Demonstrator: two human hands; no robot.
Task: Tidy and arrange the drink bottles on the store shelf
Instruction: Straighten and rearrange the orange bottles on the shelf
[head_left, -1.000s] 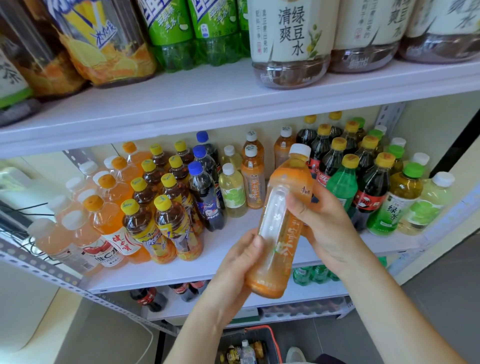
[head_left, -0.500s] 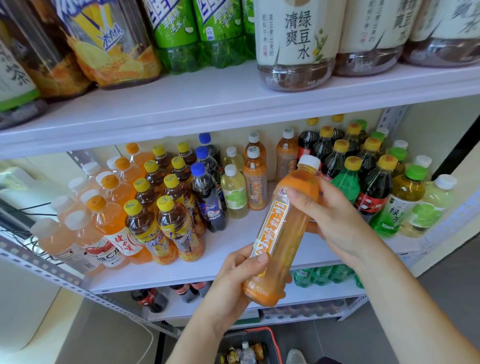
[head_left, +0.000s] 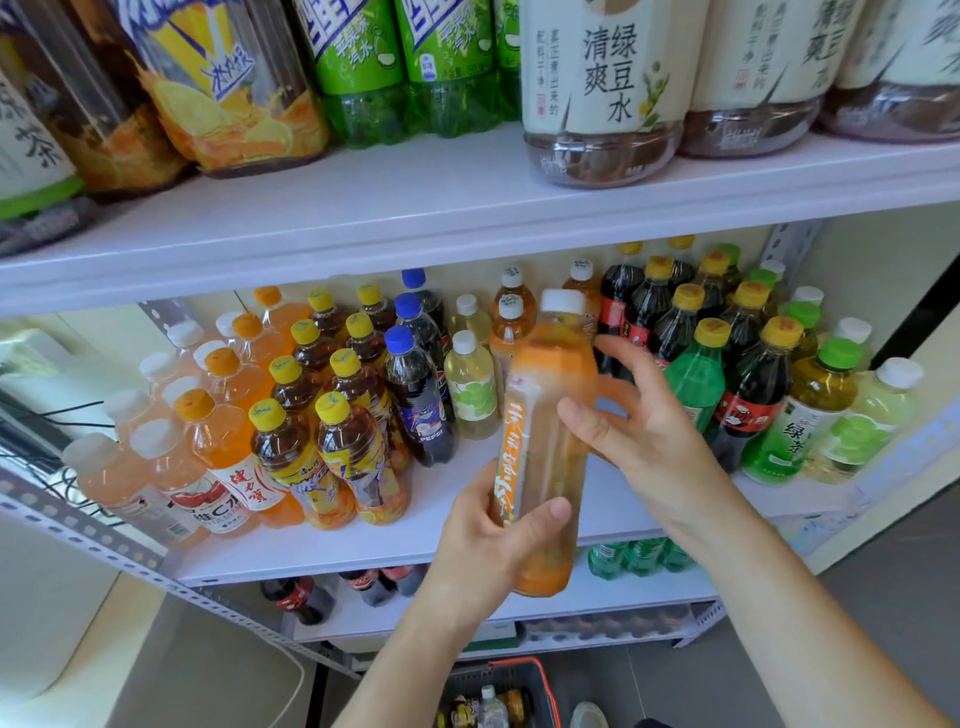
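At white middle shelf of store rack, rows of small drinks behind: orange bottle held in air just in front of shelf edge, near upright, lower part gripped in left hand with thumb across front; right hand open, fingers spread, thumb against upper half. Probably turning label to face out; best to keep low grip firm, twist from top, then set base flat in bare patch before matching white-capped bottles, clear of pale lime bottle

At 6 o'clock you have a dark basket with a red rim on the floor. Black cables trail at 9 o'clock.
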